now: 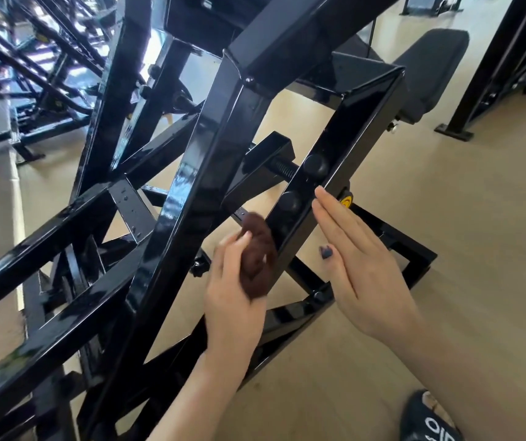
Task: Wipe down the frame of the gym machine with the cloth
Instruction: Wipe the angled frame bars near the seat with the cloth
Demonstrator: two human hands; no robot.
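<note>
1. At the far left, other black machines (42,74) are crowding together, and only a narrow strip of pale floor (446,249) is showing between them and the frame (191,186) I am working on.
2. The frame is rising in glossy black square tubing, its sharp corners and weld seams catching the light; crossing bars are leaving triangular gaps with room for a hand to pass.
3. My left hand (233,300) is reaching up through one such gap, its grip curled round a bunched brown cloth (257,253) that looks soft and fuzzy.
4. The cloth is pressing against the inner face of the slanted bar (338,173), just below two round black caps (316,165) set into that bar.
5. A threaded bolt (284,168) with a coiled look is running from a short square tube into the bar beside the upper cap.
6. My right hand (360,265) is lying flat along the bar's outer edge, fingers straight and together, grip holding nothing, fingertips near a yellow disc (346,200).
7. To the right, the wood-look floor is lying wide open, with a padded black seat (427,68) farther back.
8. A dark slipper (430,418) is showing at the bottom edge.
</note>
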